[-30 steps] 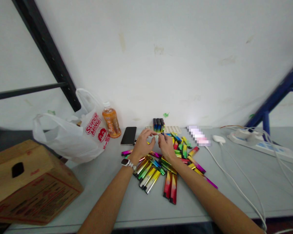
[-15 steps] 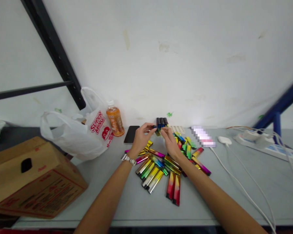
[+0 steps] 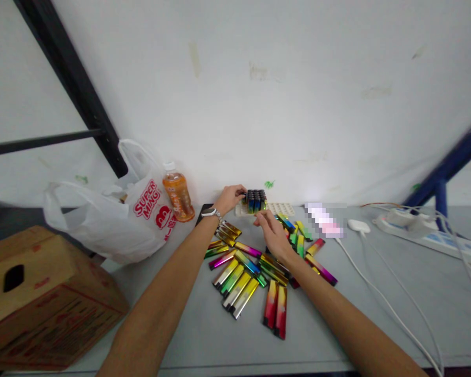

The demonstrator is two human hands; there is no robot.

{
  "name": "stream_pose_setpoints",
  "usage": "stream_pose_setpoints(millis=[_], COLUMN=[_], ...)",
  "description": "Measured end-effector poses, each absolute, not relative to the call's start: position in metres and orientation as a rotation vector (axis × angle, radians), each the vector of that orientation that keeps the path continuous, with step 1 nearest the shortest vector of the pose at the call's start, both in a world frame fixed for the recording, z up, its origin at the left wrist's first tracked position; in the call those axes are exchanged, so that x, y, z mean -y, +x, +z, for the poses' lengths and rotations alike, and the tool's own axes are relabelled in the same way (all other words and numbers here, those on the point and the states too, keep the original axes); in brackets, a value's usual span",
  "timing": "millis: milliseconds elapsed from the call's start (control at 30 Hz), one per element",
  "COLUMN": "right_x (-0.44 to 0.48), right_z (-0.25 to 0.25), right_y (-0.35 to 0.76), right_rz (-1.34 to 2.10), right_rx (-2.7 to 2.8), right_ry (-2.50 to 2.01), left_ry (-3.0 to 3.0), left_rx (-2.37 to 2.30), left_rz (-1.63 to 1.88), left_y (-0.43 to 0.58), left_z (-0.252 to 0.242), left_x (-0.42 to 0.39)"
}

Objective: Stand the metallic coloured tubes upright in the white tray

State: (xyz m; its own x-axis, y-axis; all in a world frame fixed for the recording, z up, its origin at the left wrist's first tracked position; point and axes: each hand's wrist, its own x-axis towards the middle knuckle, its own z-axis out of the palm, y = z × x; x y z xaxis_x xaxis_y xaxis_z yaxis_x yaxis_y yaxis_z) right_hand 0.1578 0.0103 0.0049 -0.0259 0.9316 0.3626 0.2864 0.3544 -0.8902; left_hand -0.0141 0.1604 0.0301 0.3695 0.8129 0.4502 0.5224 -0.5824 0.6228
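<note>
Several upright lighters (image 3: 256, 201) with black tops stand packed together in a pale tray (image 3: 281, 208) with holes, against the wall. My left hand (image 3: 231, 197) is at the left side of this group, its fingers closed round something dark and small, too small to name. Just in front of the group is my right hand (image 3: 271, 230), fingers curled together; what they hold, if anything, is hidden. Loose shiny lighters lie on the table before and beside my hands, among them a red and yellow pair (image 3: 275, 309) and silver and yellow ones (image 3: 241, 293).
On the left are a cardboard box (image 3: 82, 309), a white plastic bag (image 3: 137, 225) and an orange drink bottle (image 3: 179, 195). A dark phone lies behind my left wrist. Right: a blurred lit screen (image 3: 325, 220), white charger (image 3: 359, 226), cables and power strip (image 3: 432, 235).
My left hand has moved left and up, to the left side of the upright group. My right hand has dropped slightly, away from it. The view has shifted a little.
</note>
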Motion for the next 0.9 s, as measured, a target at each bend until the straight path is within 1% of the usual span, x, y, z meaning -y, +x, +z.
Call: stream_pose_setpoints(millis=[133, 300, 467, 667, 767, 900], right_x=[-0.009, -0.009, -0.01, -0.016, -0.022, -0.035], right_z=[0.006, 0.007, 0.006, -0.003, -0.002, 0.008], right_y=[0.158, 0.157, 0.156, 0.152, 0.146, 0.133], right_rz=[0.764, 0.753, 0.707, 0.54, 0.443, 0.342], right_rx=[1.555, 1.561, 1.589, 1.762, 1.915, 2.137], right_ry=[-1.138, -1.149, -1.17, -1.22, -1.322, -1.529], left_ry=[2.387, 2.561, 2.63, 2.71, 2.535, 2.093], left_rx=[-1.196, -1.328, -1.401, -1.452, -1.465, -1.415], left_rz=[0.994, 1.106, 1.07, 1.004, 1.108, 1.191], left_y=[-0.016, -0.013, -0.01, -0.018, -0.024, -0.027], left_z=[0.032, 0.025, 0.018, 0.022, 0.017, -0.004], left_x=[-0.165, -0.158, -0.152, -0.136, -0.118, -0.088])
